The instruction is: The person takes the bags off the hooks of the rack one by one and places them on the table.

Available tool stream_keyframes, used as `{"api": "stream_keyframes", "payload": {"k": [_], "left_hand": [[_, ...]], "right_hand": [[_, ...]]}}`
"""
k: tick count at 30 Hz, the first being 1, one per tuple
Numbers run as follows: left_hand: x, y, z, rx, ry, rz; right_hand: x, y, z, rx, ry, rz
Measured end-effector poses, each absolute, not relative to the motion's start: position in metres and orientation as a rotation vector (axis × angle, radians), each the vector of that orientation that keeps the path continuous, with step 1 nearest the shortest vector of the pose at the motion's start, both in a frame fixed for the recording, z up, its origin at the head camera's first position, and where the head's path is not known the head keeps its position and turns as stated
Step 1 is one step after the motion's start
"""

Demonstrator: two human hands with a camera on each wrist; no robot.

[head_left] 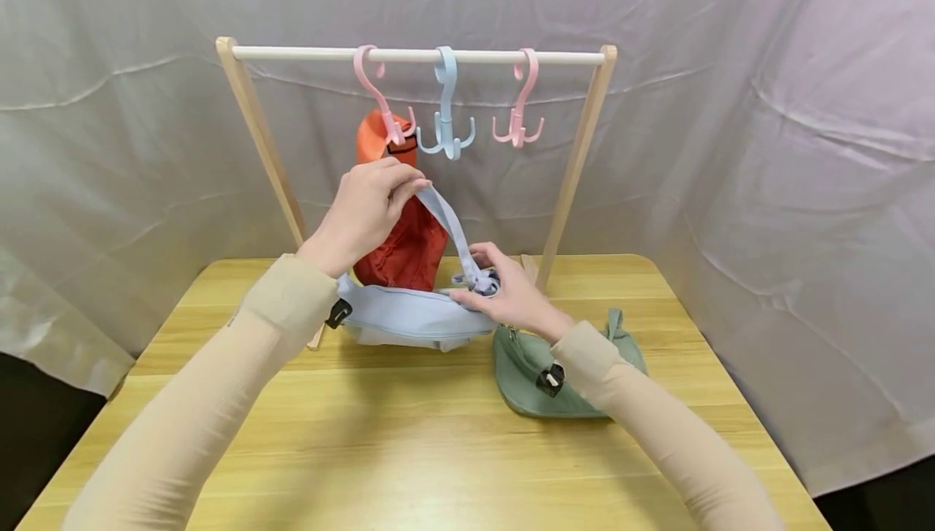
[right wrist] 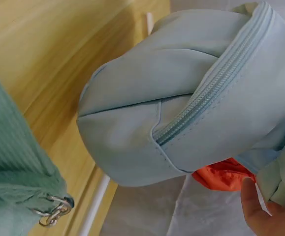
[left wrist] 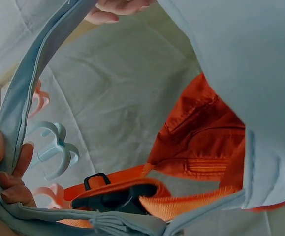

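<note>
A light blue shoulder bag point(head_left: 420, 313) hangs tilted over the table's back part, its zipper point(right wrist: 216, 78) closed in the right wrist view. My left hand point(head_left: 368, 210) pinches its strap point(head_left: 450, 226) high up, just below the hooks; in the left wrist view the strap bends between thumb and fingers. Lower down, my right hand point(head_left: 514, 294) has thumb and fingers around the knotted strap end point(head_left: 482, 281) at the bag's right side. An orange-red bag point(head_left: 405, 251) hangs behind from the left pink hook point(head_left: 387, 109), its black buckle point(left wrist: 115, 199) showing in the left wrist view.
A wooden rack with a white rail point(head_left: 314, 53) stands at the back. A blue hook point(head_left: 447, 109) and another pink hook point(head_left: 520, 109) hang from it. A green corduroy bag point(head_left: 529, 393) lies on the wooden table point(head_left: 394, 450) under my right forearm. Grey curtains surround the table.
</note>
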State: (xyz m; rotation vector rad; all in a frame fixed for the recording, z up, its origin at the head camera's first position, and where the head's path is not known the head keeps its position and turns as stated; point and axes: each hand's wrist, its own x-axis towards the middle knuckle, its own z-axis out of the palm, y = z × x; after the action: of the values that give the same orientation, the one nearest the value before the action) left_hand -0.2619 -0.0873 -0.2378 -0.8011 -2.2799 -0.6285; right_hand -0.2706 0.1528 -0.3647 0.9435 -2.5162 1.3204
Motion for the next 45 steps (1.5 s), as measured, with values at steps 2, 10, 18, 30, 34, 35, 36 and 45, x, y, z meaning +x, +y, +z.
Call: {"api": "stream_keyframes", "payload": {"k": [2, 10, 18, 30, 34, 35, 36, 45], "left_hand": [[-0.259, -0.089, -0.239, -0.793, -2.291, -0.624], [-0.252, -0.093, -0.246, -0.765, -2.331, -0.646], [-0.255, -0.100, -0.252, -0.634, -2.387, -0.755], [-0.259, -0.107, -0.262, -0.529, -2.509, -0.793], [-0.260, -0.107, -0.264, -0.510, -2.524, -0.790], [-0.260, -0.108, -0.265, -0.508, -2.525, -0.791], [-0.260, -0.108, -0.265, -0.511, -2.521, -0.788], [-0.252, -0.124, -0.273, -0.587, -2.498, -0.680]], "right_hand": [[-0.268, 0.152, -0.367, 0.974, -2.508, 1.273], [-0.254, 0.153, -0.380, 1.161, -2.435, 1.067], [-0.244, 0.147, -0.390, 1.196, -2.296, 0.756], [-0.235, 0.132, -0.402, 1.117, -2.336, 0.466], [-0.235, 0.129, -0.405, 1.083, -2.339, 0.469], [-0.235, 0.128, -0.405, 1.080, -2.335, 0.474], [-0.235, 0.128, -0.406, 1.081, -2.330, 0.481], [-0.235, 0.129, -0.406, 1.140, -2.259, 0.545]]}}
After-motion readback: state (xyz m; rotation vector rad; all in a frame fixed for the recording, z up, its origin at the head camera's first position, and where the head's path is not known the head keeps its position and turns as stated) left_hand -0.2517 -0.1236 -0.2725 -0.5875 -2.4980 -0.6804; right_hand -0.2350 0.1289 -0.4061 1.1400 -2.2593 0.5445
